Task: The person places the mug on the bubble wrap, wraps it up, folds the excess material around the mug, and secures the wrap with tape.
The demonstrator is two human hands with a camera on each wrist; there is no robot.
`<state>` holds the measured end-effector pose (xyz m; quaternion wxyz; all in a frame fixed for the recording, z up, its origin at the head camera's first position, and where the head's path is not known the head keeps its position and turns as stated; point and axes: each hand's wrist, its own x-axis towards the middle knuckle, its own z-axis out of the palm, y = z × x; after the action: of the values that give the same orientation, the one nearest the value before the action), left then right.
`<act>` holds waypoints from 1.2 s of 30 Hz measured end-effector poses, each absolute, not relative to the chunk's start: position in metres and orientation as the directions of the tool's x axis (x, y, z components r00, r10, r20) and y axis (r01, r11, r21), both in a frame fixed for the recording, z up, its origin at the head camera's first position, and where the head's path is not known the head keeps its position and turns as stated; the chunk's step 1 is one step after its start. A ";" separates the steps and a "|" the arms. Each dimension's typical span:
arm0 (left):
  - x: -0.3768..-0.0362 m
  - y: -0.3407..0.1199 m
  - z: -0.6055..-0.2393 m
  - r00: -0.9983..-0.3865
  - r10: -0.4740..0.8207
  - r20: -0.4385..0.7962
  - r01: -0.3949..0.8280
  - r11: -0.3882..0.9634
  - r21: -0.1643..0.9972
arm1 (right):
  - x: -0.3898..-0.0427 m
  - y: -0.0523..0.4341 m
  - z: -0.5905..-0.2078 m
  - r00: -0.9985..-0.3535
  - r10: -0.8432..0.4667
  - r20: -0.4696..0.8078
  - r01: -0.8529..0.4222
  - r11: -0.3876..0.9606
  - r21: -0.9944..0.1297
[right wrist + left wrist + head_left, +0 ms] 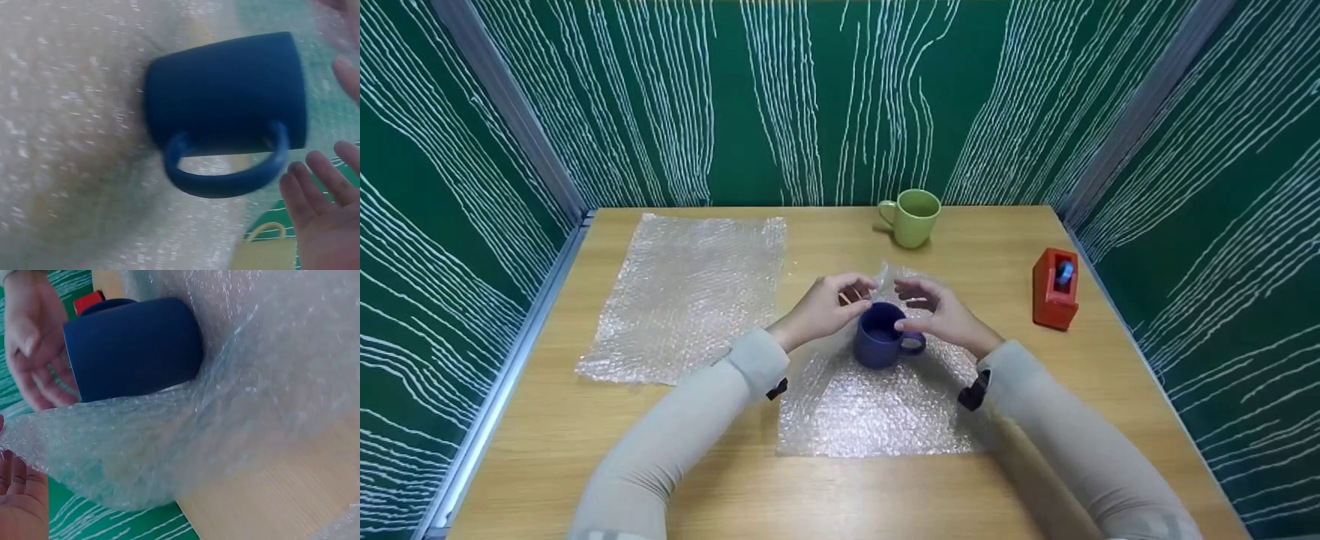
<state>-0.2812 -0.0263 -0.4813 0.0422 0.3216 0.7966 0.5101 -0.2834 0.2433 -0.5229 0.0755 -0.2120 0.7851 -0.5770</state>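
Observation:
A dark blue mug [876,349] stands upright on a sheet of bubble wrap [877,424], its handle pointing right. Behind the mug, the sheet's far part is lifted and rises beside it. My left hand [826,309] pinches that raised wrap; in the left wrist view, its fingers [17,475] are at the wrap's edge. My right hand [943,315] is held on the handle side with fingers apart and loosely bent, near the mug's rim. In the right wrist view, its palm and fingers [320,191] show no object in them.
Another bubble wrap sheet [697,292] lies flat on the table at the left. A light green mug [916,219] stands near the back edge. At the right is a red tape dispenser [1053,296]. Green walls with white lines [840,97] surround the wooden table [810,499].

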 end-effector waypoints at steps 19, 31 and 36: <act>-0.268 -0.017 -0.485 -0.744 0.638 0.198 0.482 0.306 0.821 | -0.289 0.241 -0.481 -0.835 -0.439 0.330 -0.488 0.318 -0.813; -0.274 -0.026 -0.484 -0.723 0.669 0.174 0.473 0.295 0.830 | -0.282 0.252 -0.489 -0.812 -0.475 0.339 -0.507 0.287 -0.813; -0.284 -0.036 -0.480 -0.748 0.650 0.132 0.445 0.344 0.827 | -0.281 0.257 -0.494 -0.807 -0.488 0.333 -0.504 0.275 -0.819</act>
<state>-0.2836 -0.0364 -0.4796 0.1110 0.3371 0.8121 0.4632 -0.2807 0.2567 -0.4939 -0.0078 -0.3107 0.7984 -0.5157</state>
